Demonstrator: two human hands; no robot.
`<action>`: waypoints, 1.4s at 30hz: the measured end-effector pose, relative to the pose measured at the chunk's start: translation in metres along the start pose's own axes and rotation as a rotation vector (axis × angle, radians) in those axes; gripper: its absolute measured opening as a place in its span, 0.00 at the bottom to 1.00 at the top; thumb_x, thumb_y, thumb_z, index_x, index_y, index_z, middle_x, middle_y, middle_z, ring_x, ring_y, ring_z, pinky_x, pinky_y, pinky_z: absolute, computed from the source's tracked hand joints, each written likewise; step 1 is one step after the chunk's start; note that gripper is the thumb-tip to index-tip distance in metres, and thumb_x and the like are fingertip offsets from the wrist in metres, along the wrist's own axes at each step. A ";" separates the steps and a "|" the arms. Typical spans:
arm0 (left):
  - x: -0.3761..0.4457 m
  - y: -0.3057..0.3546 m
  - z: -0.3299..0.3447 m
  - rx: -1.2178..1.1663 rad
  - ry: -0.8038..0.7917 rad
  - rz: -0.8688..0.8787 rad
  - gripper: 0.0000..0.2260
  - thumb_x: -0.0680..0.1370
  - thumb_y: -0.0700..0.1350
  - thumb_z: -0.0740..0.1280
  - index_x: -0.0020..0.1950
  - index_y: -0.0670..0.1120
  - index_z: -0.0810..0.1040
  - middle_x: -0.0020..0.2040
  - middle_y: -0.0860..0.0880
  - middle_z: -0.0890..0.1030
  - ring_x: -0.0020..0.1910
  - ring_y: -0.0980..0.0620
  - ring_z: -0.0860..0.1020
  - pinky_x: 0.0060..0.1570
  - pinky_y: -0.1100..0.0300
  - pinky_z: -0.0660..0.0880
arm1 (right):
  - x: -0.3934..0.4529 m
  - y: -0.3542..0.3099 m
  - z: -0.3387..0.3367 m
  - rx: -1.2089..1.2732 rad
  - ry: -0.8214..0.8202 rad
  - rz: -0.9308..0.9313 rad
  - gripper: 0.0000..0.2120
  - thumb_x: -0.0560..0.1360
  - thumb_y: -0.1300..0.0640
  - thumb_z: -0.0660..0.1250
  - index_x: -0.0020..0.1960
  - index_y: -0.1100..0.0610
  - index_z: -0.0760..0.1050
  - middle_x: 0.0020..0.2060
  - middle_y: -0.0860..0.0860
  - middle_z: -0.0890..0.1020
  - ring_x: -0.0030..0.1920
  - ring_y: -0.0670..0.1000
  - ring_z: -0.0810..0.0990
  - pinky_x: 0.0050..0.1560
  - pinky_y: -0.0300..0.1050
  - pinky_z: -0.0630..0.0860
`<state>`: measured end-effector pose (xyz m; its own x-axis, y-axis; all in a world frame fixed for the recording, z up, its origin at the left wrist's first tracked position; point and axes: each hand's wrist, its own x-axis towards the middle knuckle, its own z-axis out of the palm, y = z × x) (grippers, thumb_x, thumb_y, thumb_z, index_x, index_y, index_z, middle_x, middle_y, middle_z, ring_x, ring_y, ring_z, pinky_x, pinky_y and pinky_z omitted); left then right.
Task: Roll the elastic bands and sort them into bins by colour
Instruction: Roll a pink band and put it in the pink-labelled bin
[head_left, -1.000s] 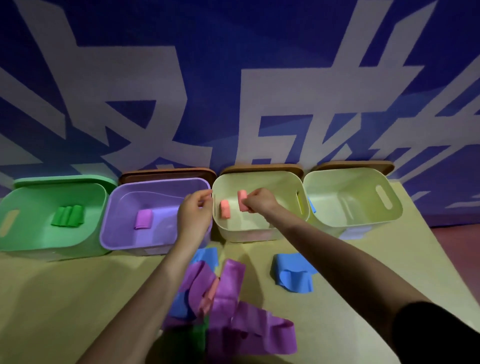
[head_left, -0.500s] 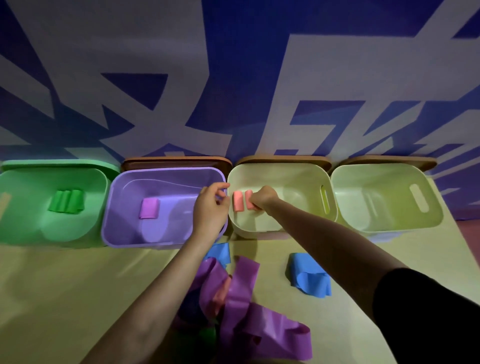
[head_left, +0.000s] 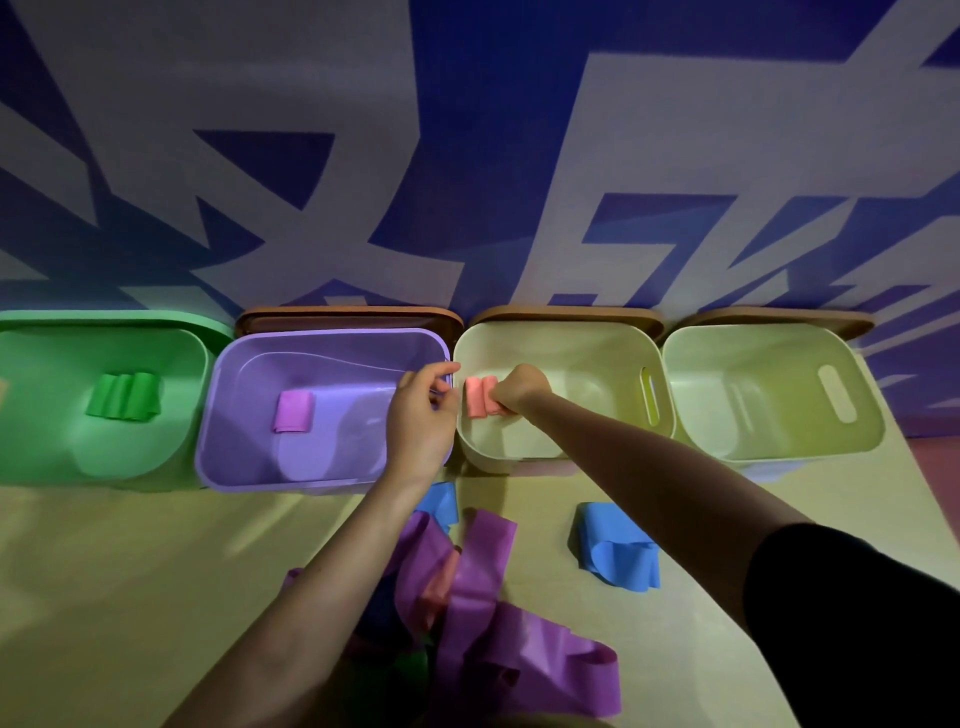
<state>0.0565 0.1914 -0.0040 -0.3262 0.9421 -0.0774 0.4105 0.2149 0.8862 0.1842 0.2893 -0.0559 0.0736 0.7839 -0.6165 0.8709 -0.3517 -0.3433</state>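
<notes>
Two pink rolls (head_left: 480, 397) sit in the cream bin (head_left: 563, 343); the right hand (head_left: 522, 387), fingers curled on one, should release gently so it stays rolled. Left hand (head_left: 421, 415) hovers, fingers loosely curled, empty.

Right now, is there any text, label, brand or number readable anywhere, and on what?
Wall: huge pale strokes on blue, cropped, not readable as any word.
Bins, green, purple, two cream: no labels or numbers visible.
Bands: none.

Green bin (head_left: 31, 457), purple bin (head_left: 228, 457), 2 cream bins (head_left: 670, 374), blue-and-white wall (head_left: 467, 156).
</notes>
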 end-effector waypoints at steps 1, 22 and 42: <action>0.000 0.000 0.000 -0.003 0.000 -0.002 0.13 0.78 0.36 0.63 0.59 0.47 0.79 0.47 0.48 0.74 0.40 0.57 0.74 0.40 0.76 0.68 | 0.001 -0.001 -0.001 -0.016 0.006 -0.003 0.14 0.78 0.51 0.62 0.53 0.62 0.76 0.43 0.55 0.74 0.45 0.54 0.72 0.45 0.42 0.69; -0.003 -0.004 0.006 -0.070 0.049 0.010 0.13 0.77 0.36 0.63 0.58 0.48 0.80 0.49 0.46 0.75 0.43 0.51 0.76 0.42 0.74 0.69 | 0.004 0.010 0.002 -0.128 0.088 -0.145 0.15 0.77 0.49 0.64 0.51 0.61 0.77 0.44 0.56 0.79 0.46 0.56 0.77 0.44 0.44 0.71; -0.001 -0.005 0.005 -0.099 0.033 -0.008 0.13 0.76 0.35 0.64 0.56 0.48 0.80 0.46 0.47 0.74 0.39 0.58 0.73 0.42 0.72 0.69 | 0.011 0.022 -0.001 0.056 -0.017 -0.030 0.20 0.74 0.44 0.65 0.31 0.57 0.73 0.30 0.52 0.78 0.33 0.51 0.77 0.41 0.41 0.73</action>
<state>0.0591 0.1907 -0.0110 -0.3579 0.9311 -0.0706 0.3221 0.1941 0.9266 0.2049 0.2911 -0.0697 0.0396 0.7860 -0.6170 0.8442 -0.3566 -0.4001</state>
